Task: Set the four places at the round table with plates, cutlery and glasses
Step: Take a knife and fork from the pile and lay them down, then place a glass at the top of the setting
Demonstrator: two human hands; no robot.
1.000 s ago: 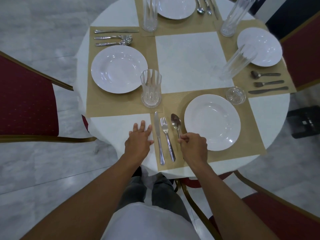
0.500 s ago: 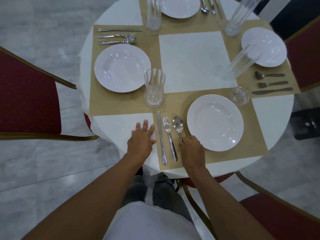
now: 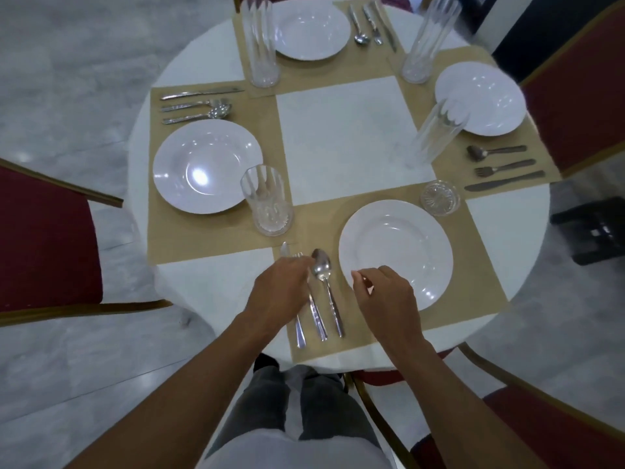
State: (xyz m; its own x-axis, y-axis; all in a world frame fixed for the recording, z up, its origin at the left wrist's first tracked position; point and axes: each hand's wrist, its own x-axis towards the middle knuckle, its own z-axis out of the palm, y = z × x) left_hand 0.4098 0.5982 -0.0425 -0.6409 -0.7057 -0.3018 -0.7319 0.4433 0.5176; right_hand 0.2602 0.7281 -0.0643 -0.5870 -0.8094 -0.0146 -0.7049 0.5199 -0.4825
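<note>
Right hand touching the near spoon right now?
Apart. The head view shows a clear gap between the right hand and the spoon; the hand sits over the near plate edge.

Near plate (image 3: 395, 255), left plate (image 3: 206, 165), far plate (image 3: 311, 27), right plate (image 3: 480, 98): white, round, one per place. Spoon (image 3: 323, 265), fork (image 3: 318, 318), knife (image 3: 300, 333) lie parallel, just left of near plate; fork and knife heads partly hidden. Ribbed glass (image 3: 269, 201) stands upright by left plate; second glass (image 3: 439, 198) sits just beyond near plate.

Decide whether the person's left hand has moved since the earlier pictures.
Yes. The left hand moved right: earlier it lay on the white cloth left of the knife; now it covers the knife and fork.
</note>
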